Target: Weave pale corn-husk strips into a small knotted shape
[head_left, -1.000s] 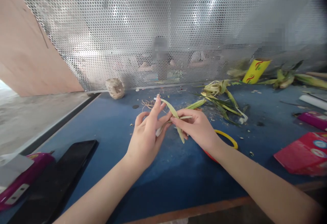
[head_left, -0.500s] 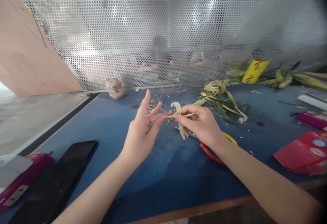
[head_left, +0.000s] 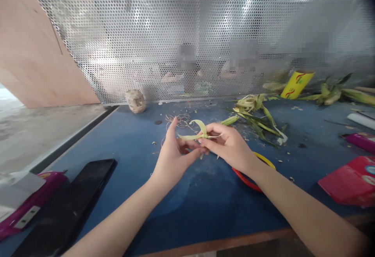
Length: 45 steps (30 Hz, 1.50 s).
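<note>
Pale green corn husk strips (head_left: 202, 134) cross at a small knot-like bunch above the table. My right hand (head_left: 230, 143) is closed, pinching the bunch between thumb and fingertips. Just below it, my left hand (head_left: 177, 157) closes its thumb and fingers on the lower end of a strip, while one finger points up. One strip curls upward and another stretches left over my left fingers. Scissors with red and yellow handles (head_left: 247, 181) lie under my right wrist, blades largely hidden.
Loose tangled string (head_left: 180, 120) lies behind my hands. Corn husks (head_left: 253, 112) and a yellow tube (head_left: 297, 85) are farther right. A red box (head_left: 348, 181) stands at right, a black phone (head_left: 88, 179) at left. A perforated metal screen (head_left: 164, 26) closes off the back; people are beyond it.
My left fingers have moved from the strip's left end to beneath the bunch and closed on a lower strip. The husk piece has turned, with one strip now pointing left.
</note>
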Available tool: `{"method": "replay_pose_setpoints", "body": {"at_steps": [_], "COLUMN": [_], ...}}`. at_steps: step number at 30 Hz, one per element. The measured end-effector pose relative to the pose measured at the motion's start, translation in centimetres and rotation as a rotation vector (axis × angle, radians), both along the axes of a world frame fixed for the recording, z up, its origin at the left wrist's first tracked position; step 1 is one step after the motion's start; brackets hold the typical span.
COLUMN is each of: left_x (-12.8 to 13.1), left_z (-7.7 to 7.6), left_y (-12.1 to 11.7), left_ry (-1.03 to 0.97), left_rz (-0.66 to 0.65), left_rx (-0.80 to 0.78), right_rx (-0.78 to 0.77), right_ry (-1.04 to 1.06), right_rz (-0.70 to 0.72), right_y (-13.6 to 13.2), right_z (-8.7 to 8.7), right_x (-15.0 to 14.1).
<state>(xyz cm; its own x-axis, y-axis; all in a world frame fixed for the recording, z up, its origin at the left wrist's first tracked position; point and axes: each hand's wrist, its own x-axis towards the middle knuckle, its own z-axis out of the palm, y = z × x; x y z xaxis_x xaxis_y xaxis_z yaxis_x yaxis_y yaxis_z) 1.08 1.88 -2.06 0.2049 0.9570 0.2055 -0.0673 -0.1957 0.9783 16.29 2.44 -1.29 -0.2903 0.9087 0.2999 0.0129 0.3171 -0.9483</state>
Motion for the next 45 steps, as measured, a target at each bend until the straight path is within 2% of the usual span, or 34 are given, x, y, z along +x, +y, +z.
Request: {"method": "replay_pose_setpoints", "body": {"at_steps": [3, 6, 9, 15, 19, 22, 24, 25, 29, 30, 32, 35, 37, 42, 45], "left_x": [0.0, 0.0, 0.0, 0.3, 0.2, -0.3, -0.7, -0.8, -0.5, -0.3, -0.1, 0.1, 0.0, -0.2, -0.2], "left_z": [0.3, 0.7, 0.9, 0.5, 0.5, 1.1, 1.5, 1.7, 1.4, 1.1, 0.6, 0.1, 0.0, -0.2, -0.2], "left_y": [0.0, -0.1, -0.3, -0.6, -0.4, -0.1, 0.1, 0.2, 0.2, 0.2, 0.1, 0.0, -0.1, 0.1, 0.1], "left_ry": [-0.053, -0.019, 0.015, -0.006, -0.009, 0.045, 0.078, 0.082, 0.052, 0.049, 0.031, 0.073, 0.122, 0.151, 0.123], "left_rz": [-0.038, -0.056, -0.100, -0.147, -0.114, 0.056, 0.177, 0.192, 0.090, 0.101, 0.160, 0.101, 0.074, 0.178, 0.187], "left_rx": [-0.083, -0.142, -0.194, -0.231, -0.161, -0.089, 0.013, 0.059, 0.078, 0.091, 0.127, 0.150, 0.203, 0.316, 0.322], "right_rx": [-0.001, 0.000, -0.026, -0.063, -0.077, -0.086, -0.089, -0.078, 0.113, 0.150, 0.176, 0.169, 0.167, 0.166, 0.218], "right_ry": [-0.041, -0.036, 0.014, 0.067, 0.116, 0.139, 0.084, 0.034, -0.163, -0.189, -0.222, -0.245, -0.256, -0.304, -0.359], "right_rz": [-0.012, -0.039, 0.004, 0.011, 0.017, 0.052, 0.061, 0.056, -0.013, -0.033, -0.083, -0.133, -0.109, 0.035, 0.013], "right_y": [0.1, 0.4, 0.7, 0.9, 1.0, 1.2, 1.1, 1.0, 0.7, 0.6, 0.6, 0.6, 0.4, -0.1, -0.2], "right_z": [0.1, 0.1, -0.2, -0.6, -0.4, -0.4, -0.4, -0.4, -0.4, -0.4, -0.5, -0.5, -0.4, -0.5, -0.5], "right_x": [0.2, 0.4, 0.4, 0.3, 0.7, 0.9, 0.9, 0.8, 0.5, 0.4, 0.4, 0.5, 0.4, 0.3, 0.4]}}
